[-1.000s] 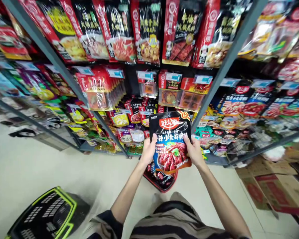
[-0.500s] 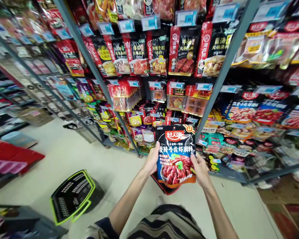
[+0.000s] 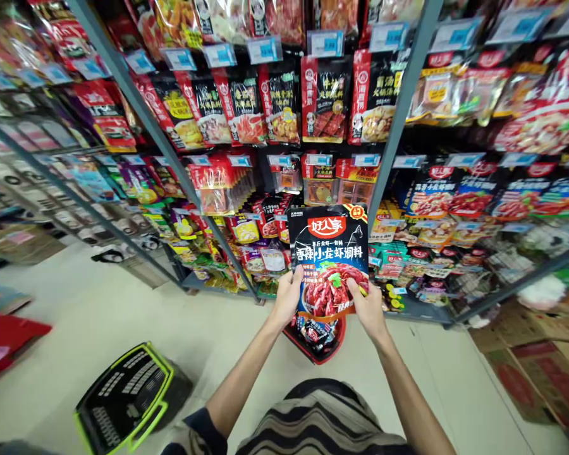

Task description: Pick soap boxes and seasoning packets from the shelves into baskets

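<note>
A black and blue seasoning packet [image 3: 330, 253] with a red dish printed on it is held upright, its front facing me. My left hand [image 3: 289, 294] grips its left edge, thumb on the front. On the lower right side, my right hand [image 3: 366, 303] pinches the packet with the thumb over the printed dish. Below the packet, a red-rimmed basket [image 3: 320, 361] stands on the floor with similar dark packets [image 3: 315, 332] inside. The fingers behind the packet are hidden.
Shelves of hanging packets [image 3: 329, 101] rise in front, with grey metal posts [image 3: 401, 107] between sections. A black basket with a lime-green rim [image 3: 130, 392] is on the floor at the left. Cardboard boxes [image 3: 526, 373] are stacked at the right.
Both hands have raised the packet slightly, uncovering more of the red-rimmed basket and its contents. The right hand now holds it further in from its edge. The view has shifted right.
</note>
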Action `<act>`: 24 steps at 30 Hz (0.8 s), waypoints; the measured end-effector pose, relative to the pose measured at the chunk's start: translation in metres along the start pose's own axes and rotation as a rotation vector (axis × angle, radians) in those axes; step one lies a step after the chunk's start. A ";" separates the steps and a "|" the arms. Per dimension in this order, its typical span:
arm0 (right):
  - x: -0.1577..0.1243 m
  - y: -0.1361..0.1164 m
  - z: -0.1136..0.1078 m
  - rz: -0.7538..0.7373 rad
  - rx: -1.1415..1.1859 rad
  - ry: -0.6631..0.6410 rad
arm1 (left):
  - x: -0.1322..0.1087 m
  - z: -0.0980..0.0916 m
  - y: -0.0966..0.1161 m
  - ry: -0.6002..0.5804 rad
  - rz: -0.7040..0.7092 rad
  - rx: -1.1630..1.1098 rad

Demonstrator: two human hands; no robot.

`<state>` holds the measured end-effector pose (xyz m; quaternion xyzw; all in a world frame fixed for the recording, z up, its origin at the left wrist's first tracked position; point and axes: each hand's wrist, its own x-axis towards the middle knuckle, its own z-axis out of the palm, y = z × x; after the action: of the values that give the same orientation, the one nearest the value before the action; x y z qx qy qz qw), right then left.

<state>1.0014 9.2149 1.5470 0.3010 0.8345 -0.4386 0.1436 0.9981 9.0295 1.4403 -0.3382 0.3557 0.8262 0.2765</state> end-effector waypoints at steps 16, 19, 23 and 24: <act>-0.087 0.052 0.087 0.355 0.060 -0.070 | -0.041 -0.138 -0.047 -0.067 -0.132 0.031; -0.095 0.059 0.101 0.363 0.034 0.036 | -0.057 -0.156 -0.059 -0.060 -0.231 -0.004; -0.112 0.069 0.119 0.396 0.026 0.020 | -0.081 -0.180 -0.076 -0.008 -0.348 -0.078; -0.118 0.071 0.123 0.408 0.034 0.021 | -0.086 -0.185 -0.079 -0.008 -0.364 -0.103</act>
<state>1.1346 9.1010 1.4895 0.4708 0.7501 -0.4111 0.2159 1.1734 8.9145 1.3772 -0.4074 0.2447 0.7810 0.4051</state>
